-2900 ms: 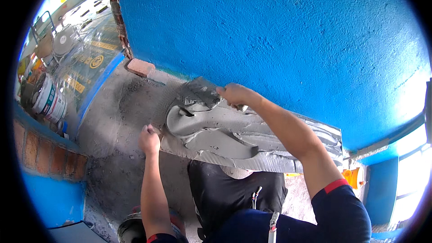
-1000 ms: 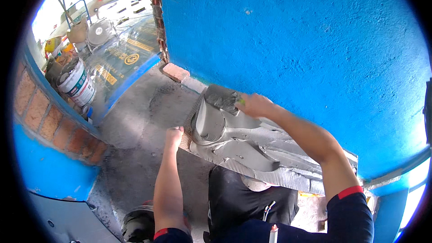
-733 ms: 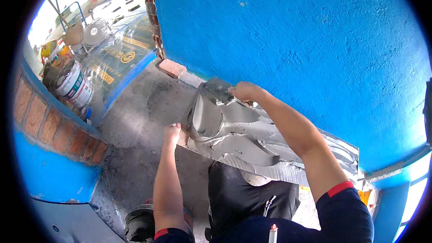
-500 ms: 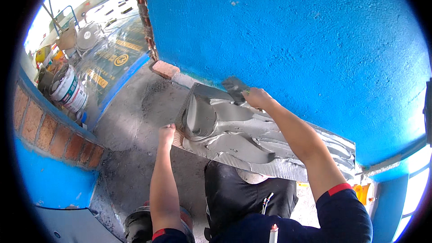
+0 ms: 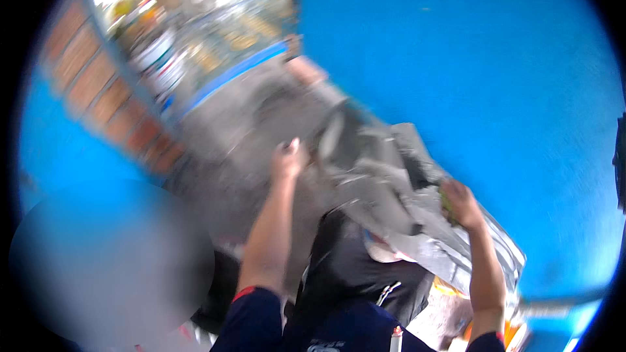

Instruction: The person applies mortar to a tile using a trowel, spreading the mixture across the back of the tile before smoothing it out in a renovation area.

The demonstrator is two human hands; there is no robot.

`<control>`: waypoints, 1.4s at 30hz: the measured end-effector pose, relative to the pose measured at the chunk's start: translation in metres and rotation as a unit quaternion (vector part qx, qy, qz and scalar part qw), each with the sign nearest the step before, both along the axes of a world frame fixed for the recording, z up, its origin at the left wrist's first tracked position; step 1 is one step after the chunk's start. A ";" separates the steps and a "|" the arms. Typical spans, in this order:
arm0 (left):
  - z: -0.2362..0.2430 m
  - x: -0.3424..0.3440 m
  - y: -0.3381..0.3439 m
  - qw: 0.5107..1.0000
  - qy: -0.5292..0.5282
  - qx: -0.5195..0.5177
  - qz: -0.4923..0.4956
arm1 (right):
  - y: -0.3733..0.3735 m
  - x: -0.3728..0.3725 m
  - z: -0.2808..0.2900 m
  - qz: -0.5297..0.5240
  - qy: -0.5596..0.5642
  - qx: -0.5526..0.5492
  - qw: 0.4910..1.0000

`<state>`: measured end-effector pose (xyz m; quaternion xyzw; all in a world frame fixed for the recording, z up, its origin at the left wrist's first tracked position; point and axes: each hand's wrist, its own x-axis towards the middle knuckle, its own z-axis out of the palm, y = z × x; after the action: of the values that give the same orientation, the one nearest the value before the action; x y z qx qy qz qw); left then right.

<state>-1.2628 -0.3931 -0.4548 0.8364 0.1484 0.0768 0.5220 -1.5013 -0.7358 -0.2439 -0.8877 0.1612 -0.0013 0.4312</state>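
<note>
A long slab (image 5: 430, 257), thickly spread with grey mortar (image 5: 372, 182), slopes from beside the blue wall across my knees. My right hand (image 5: 463, 203) grips the greenish handle of a trowel (image 5: 411, 153); its flat grey blade lies over the mortar near the slab's wall-side edge. Off the slab's left end, above the floor, my left hand (image 5: 289, 160) is closed. A small dark spot shows at its thumb, but blur hides what it is.
The blue wall (image 5: 456, 58) runs along the slab's far side. A brick (image 5: 305, 70) sits at its foot. Far left stand a white bucket (image 5: 158, 62) and a brick-edged low wall (image 5: 98, 85). A large blurred grey round shape (image 5: 111, 267) covers the lower left.
My view has swung, shifting the scene rightward. The left hand has come off the slab's left edge. My right hand and trowel have moved back along the slab, nearer me.
</note>
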 end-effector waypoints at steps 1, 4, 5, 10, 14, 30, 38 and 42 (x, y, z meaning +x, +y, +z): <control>-0.006 -0.018 -0.001 0.985 0.002 -0.134 0.106 | 0.023 -0.003 0.008 0.029 -0.004 0.064 0.998; 0.014 -0.088 -0.040 0.840 0.028 -0.501 0.207 | 0.082 -0.008 0.044 0.038 0.092 0.187 0.977; 0.000 -0.127 -0.047 0.838 0.032 -0.533 0.111 | 0.097 -0.008 0.043 0.073 0.097 0.177 0.977; -0.029 -0.292 -0.094 0.942 -0.214 0.121 -0.228 | 0.234 0.027 0.012 0.425 0.131 0.103 0.890; -0.025 -0.298 -0.090 0.908 -0.152 0.152 -0.361 | 0.323 0.033 -0.029 0.598 0.173 0.027 0.782; 0.012 -0.290 -0.071 0.887 -0.097 0.111 -0.437 | 0.209 0.031 0.007 0.504 -0.039 -0.146 0.851; 0.000 -0.270 -0.076 0.871 -0.181 0.237 -0.391 | 0.318 0.006 -0.115 0.521 -0.289 -0.277 0.753; -0.006 -0.267 -0.077 0.860 -0.184 0.234 -0.415 | 0.268 0.017 -0.126 0.503 -0.222 -0.297 0.780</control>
<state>-1.5302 -0.4698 -0.4605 0.8886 -0.3336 0.0384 0.3125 -1.4841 -0.4674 -0.3701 -0.9018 -0.4172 -0.0286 0.1091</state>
